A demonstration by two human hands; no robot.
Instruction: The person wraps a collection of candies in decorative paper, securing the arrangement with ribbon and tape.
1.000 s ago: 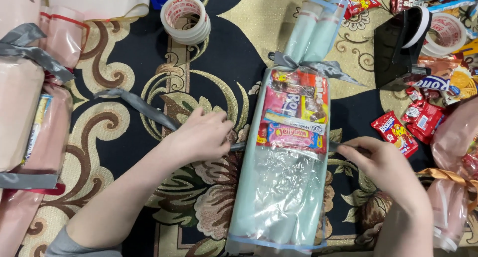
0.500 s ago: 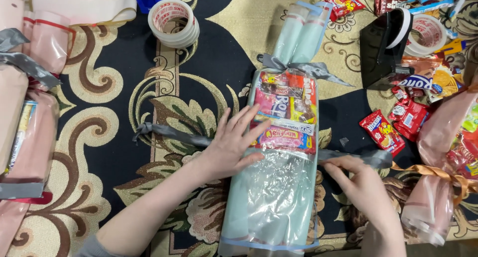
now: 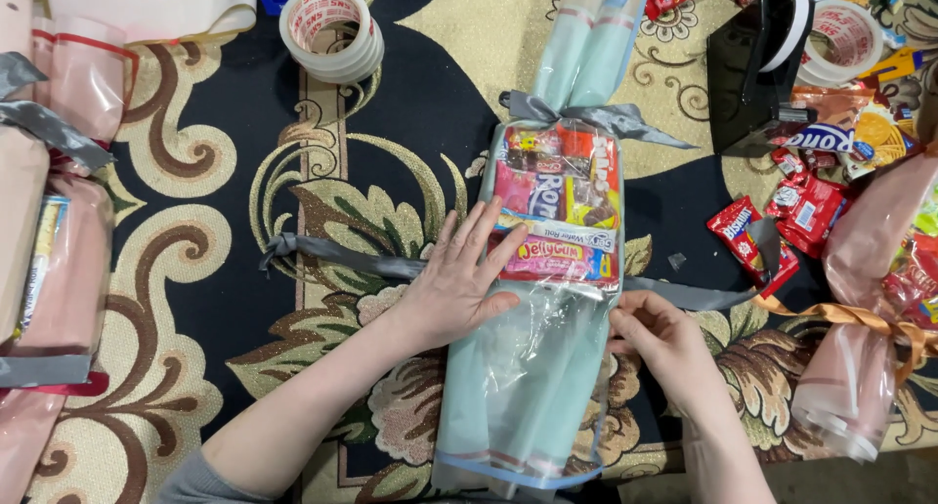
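One long snack bundle (image 3: 547, 299) was seen lying lengthwise on a patterned carpet (image 3: 195, 162), wrapped in pale green paper and clear film, with bright sweet packets showing through the upper half. One grey ribbon bow (image 3: 596, 116) was tied around its neck; a second grey ribbon (image 3: 342, 255) was laid crosswise beneath the middle, its ends running out to either side.

The left hand (image 3: 459, 284) was laid flat and open on the bundle, fingers spread over the lower sweet packets — nothing gripped. The right hand (image 3: 657, 340) was held at the bundle's right edge, fingers curled at the point where the ribbon emerges; whether the ribbon was actually pinched could not be told.

Tape rolls were counted as two: one stack of tape (image 3: 332, 30) at the upper left, and one roll (image 3: 845, 40) by a black dispenser (image 3: 757, 69) at the upper right. Loose red snack packets (image 3: 782, 221) were noted in a pile at the right — three clearly separable, others overlapping. One pink-wrapped bundle (image 3: 860, 357) with an orange ribbon lay at the far right, and more pink bundles (image 3: 59, 240) with grey bands lay along the left edge, their count unclear.
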